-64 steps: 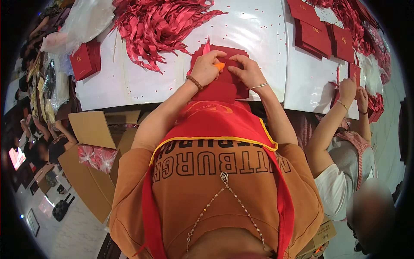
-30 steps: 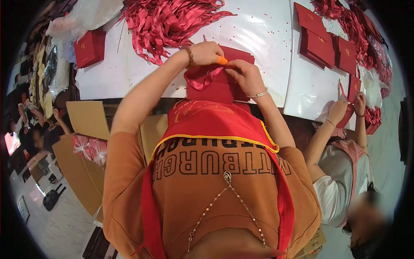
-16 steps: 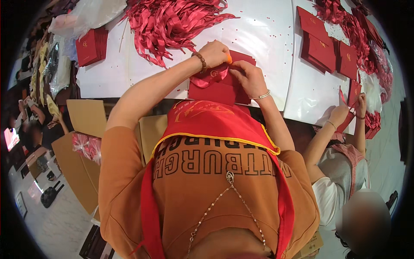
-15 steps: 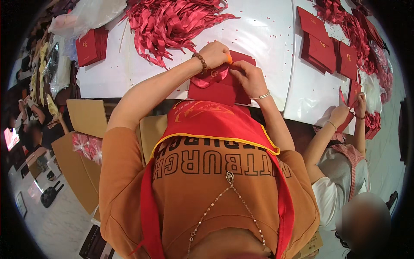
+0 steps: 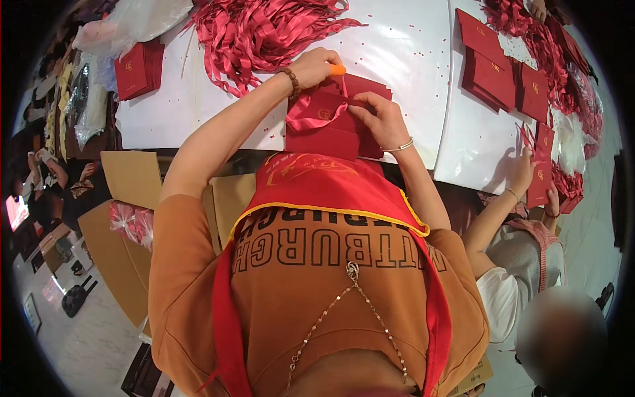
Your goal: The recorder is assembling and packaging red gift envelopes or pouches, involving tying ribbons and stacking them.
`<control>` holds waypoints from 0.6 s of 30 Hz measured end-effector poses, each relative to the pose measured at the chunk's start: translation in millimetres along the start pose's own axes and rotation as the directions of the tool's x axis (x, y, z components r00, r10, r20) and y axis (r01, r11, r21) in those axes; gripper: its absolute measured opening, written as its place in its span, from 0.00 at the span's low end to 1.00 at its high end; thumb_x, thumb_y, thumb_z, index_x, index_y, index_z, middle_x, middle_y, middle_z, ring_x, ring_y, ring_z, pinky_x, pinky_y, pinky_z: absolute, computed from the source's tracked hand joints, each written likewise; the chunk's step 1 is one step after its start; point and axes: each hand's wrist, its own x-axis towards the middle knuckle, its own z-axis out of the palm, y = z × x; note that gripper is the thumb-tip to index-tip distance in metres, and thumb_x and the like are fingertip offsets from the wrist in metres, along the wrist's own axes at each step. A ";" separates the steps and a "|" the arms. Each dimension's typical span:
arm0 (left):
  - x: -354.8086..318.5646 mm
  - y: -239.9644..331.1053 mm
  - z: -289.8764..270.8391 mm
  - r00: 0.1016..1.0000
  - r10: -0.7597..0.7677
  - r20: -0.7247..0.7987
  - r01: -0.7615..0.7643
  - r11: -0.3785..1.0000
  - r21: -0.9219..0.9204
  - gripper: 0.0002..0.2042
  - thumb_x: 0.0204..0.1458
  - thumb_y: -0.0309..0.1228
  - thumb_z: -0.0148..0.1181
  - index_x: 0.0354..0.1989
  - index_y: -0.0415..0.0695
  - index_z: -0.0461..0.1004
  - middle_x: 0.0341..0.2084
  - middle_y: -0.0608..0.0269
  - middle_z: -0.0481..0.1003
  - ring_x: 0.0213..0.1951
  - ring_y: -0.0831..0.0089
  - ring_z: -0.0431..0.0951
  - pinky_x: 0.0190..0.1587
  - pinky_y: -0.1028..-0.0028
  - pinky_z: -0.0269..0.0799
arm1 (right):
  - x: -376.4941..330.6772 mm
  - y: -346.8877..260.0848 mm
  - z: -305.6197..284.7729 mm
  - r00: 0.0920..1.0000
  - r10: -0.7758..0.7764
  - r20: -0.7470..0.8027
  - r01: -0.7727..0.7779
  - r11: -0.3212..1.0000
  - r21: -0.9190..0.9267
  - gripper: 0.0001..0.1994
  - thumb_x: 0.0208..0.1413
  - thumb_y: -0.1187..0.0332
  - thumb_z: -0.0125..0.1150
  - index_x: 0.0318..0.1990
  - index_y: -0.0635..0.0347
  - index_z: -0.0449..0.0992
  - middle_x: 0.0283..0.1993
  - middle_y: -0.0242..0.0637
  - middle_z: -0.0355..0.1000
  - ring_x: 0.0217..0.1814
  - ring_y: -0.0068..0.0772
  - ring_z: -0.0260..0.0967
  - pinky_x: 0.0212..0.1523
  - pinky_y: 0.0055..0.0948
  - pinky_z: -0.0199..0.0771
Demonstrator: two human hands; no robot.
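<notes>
A flat red paper bag (image 5: 333,106) with a gold emblem lies before me at the table's near edge, on top of other red bags. My left hand (image 5: 313,69) is closed above its far side. A bright orange cover (image 5: 337,69) shows at that hand's fingertips, and a shiny red ribbon (image 5: 317,122) runs down from there, looping over the bag's left part. My right hand (image 5: 383,119) pinches the bag's right side between thumb and fingers. Exactly what lies between those fingertips is partly hidden.
A heap of red ribbons (image 5: 254,36) lies on the white table (image 5: 403,59), among small scattered red bits. A stack of red bags (image 5: 139,70) stands at left, more bags (image 5: 491,76) at right. A co-worker (image 5: 519,258) handles red bags there. An open cardboard box (image 5: 129,178) stands at lower left.
My left hand has moved up and left, drawing the ribbon away from the bag. My right hand stays nearly in place. The co-worker's hands have shifted on their bag.
</notes>
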 end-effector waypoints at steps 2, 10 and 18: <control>9.1 -12.1 2.4 1.000 -0.002 0.029 0.003 0.998 -0.060 0.07 0.48 0.32 0.52 0.27 0.41 0.70 0.17 0.71 0.68 0.21 0.83 0.66 0.23 0.82 0.60 | 0.2 2.9 0.5 1.000 -0.009 -0.017 0.009 1.000 -0.004 0.09 0.47 0.70 0.59 0.36 0.62 0.73 0.30 0.43 0.72 0.30 0.36 0.70 0.32 0.27 0.68; 6.5 4.9 18.0 0.940 0.238 -0.245 -0.098 0.874 0.476 0.11 0.47 0.35 0.52 0.29 0.37 0.69 0.23 0.53 0.72 0.26 0.65 0.72 0.28 0.68 0.64 | -0.4 -12.2 -1.7 0.990 -0.026 0.137 0.039 0.995 -0.093 0.16 0.45 0.71 0.59 0.44 0.59 0.66 0.29 0.48 0.69 0.29 0.47 0.68 0.30 0.33 0.66; 28.8 -1.8 -41.1 0.956 -0.027 -0.292 -0.042 0.973 -0.229 0.09 0.46 0.34 0.51 0.32 0.44 0.73 0.24 0.67 0.72 0.29 0.74 0.72 0.28 0.75 0.64 | -4.0 -4.1 -5.2 0.968 -0.120 0.219 0.124 0.992 -0.003 0.18 0.44 0.73 0.62 0.44 0.61 0.66 0.36 0.35 0.69 0.26 0.20 0.61 0.28 0.20 0.63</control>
